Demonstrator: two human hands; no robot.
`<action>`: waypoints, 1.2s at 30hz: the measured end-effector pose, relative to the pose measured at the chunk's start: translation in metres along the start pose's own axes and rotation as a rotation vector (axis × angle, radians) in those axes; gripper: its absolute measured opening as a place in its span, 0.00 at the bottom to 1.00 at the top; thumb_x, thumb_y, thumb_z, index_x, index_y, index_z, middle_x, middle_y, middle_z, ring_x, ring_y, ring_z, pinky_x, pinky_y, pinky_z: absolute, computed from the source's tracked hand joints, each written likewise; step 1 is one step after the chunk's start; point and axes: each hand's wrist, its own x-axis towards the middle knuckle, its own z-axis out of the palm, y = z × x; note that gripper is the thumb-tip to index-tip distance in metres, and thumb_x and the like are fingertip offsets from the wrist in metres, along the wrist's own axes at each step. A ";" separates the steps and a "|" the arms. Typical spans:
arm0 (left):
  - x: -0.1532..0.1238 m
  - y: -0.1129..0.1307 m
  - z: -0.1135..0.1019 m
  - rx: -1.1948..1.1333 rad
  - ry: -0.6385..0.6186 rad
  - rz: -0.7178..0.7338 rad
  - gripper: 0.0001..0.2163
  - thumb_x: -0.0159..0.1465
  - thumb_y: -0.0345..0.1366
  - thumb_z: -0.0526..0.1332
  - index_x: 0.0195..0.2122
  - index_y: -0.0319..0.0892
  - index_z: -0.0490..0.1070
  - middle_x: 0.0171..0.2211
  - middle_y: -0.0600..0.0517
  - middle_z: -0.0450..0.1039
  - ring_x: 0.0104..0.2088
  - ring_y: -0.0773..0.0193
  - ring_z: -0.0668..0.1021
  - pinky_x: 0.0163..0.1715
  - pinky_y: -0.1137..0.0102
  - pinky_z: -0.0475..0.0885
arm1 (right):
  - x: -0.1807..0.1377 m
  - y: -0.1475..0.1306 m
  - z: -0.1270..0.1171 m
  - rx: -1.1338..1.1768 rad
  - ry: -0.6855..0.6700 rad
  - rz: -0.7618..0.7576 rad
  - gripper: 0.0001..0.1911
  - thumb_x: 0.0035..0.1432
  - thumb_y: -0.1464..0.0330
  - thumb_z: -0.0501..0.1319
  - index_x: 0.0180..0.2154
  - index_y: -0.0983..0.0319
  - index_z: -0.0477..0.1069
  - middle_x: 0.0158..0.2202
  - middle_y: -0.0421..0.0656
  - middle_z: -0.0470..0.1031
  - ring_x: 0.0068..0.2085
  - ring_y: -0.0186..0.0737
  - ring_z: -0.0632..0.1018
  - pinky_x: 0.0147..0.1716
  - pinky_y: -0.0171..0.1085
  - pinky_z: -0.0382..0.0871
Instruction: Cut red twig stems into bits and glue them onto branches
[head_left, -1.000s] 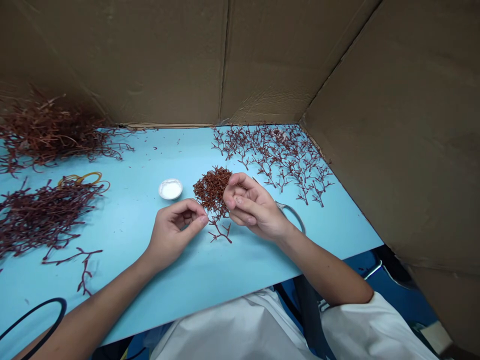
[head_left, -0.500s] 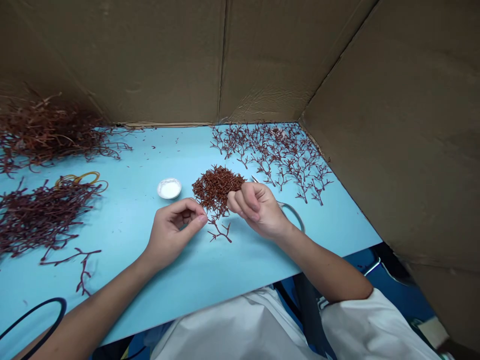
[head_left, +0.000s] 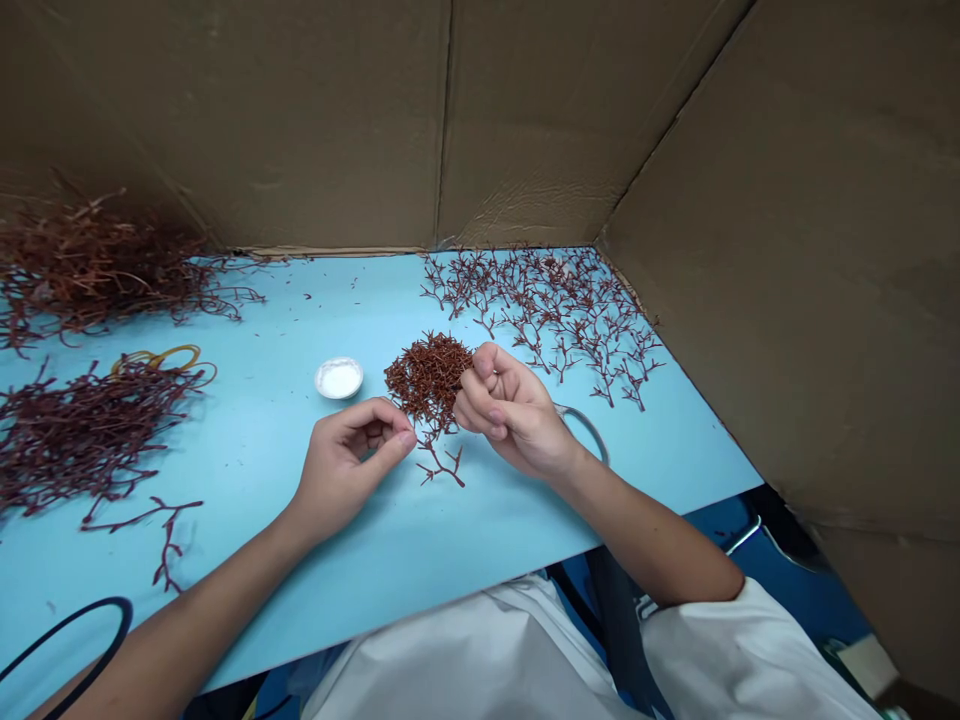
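Note:
My left hand (head_left: 354, 455) rests on the blue tabletop, thumb and forefinger pinched at the upper tip of a small reddish-brown branched twig (head_left: 450, 470). The twig's forked stem points down and to the right. My right hand (head_left: 511, 410) is raised beside it, its fingers curled inward; whatever may be between them is hidden. Just behind both hands lies a heap of short brown twig pieces (head_left: 427, 372), partly covered by the right hand. A grey curved handle (head_left: 589, 428) shows beyond the right wrist, the rest of that tool being hidden.
A small white bowl (head_left: 338, 378) of white stuff stands left of the heap. Branched twigs (head_left: 570, 300) are spread at the back right. Two larger twig bundles (head_left: 82, 425) (head_left: 97, 260) and yellow rubber bands (head_left: 172, 354) lie at left. Cardboard walls (head_left: 300, 130) enclose the table.
My right hand has turned slightly, its forefinger lifting up and its thumb showing more. The pointed metal tip behind it is now covered. My left hand and the twig have barely moved.

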 end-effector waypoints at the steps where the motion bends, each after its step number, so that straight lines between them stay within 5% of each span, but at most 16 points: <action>1: 0.000 0.000 0.000 0.001 0.001 -0.005 0.05 0.61 0.33 0.67 0.28 0.42 0.75 0.26 0.54 0.76 0.23 0.69 0.72 0.22 0.74 0.68 | 0.000 0.001 -0.001 -0.010 0.004 -0.012 0.14 0.51 0.77 0.66 0.34 0.57 0.63 0.17 0.25 0.61 0.19 0.27 0.54 0.26 0.33 0.51; 8: 0.000 0.001 0.000 -0.005 0.010 -0.026 0.05 0.60 0.34 0.68 0.28 0.42 0.75 0.26 0.53 0.76 0.23 0.68 0.72 0.22 0.74 0.67 | -0.001 0.003 -0.004 -0.030 -0.019 -0.024 0.16 0.52 0.75 0.66 0.22 0.59 0.60 0.11 0.27 0.52 0.18 0.27 0.53 0.24 0.34 0.50; 18: 0.000 -0.001 0.000 -0.016 0.013 -0.004 0.04 0.61 0.32 0.68 0.28 0.42 0.76 0.25 0.54 0.75 0.22 0.70 0.71 0.20 0.75 0.65 | -0.002 0.001 0.001 -0.002 -0.060 -0.039 0.25 0.56 0.73 0.69 0.22 0.60 0.52 0.22 0.29 0.57 0.19 0.24 0.53 0.24 0.35 0.47; 24: 0.000 -0.001 0.000 -0.022 0.008 0.010 0.04 0.61 0.31 0.67 0.29 0.42 0.76 0.26 0.54 0.75 0.22 0.70 0.71 0.21 0.76 0.65 | -0.001 0.003 -0.003 0.016 -0.077 -0.038 0.26 0.58 0.70 0.73 0.21 0.59 0.56 0.13 0.28 0.53 0.19 0.28 0.53 0.25 0.34 0.49; 36: 0.000 -0.001 0.000 -0.022 0.014 0.026 0.04 0.62 0.30 0.67 0.29 0.42 0.76 0.23 0.56 0.72 0.22 0.72 0.69 0.20 0.78 0.64 | 0.000 0.003 -0.001 0.050 -0.077 -0.017 0.19 0.53 0.80 0.66 0.23 0.61 0.56 0.23 0.29 0.60 0.19 0.23 0.56 0.24 0.34 0.47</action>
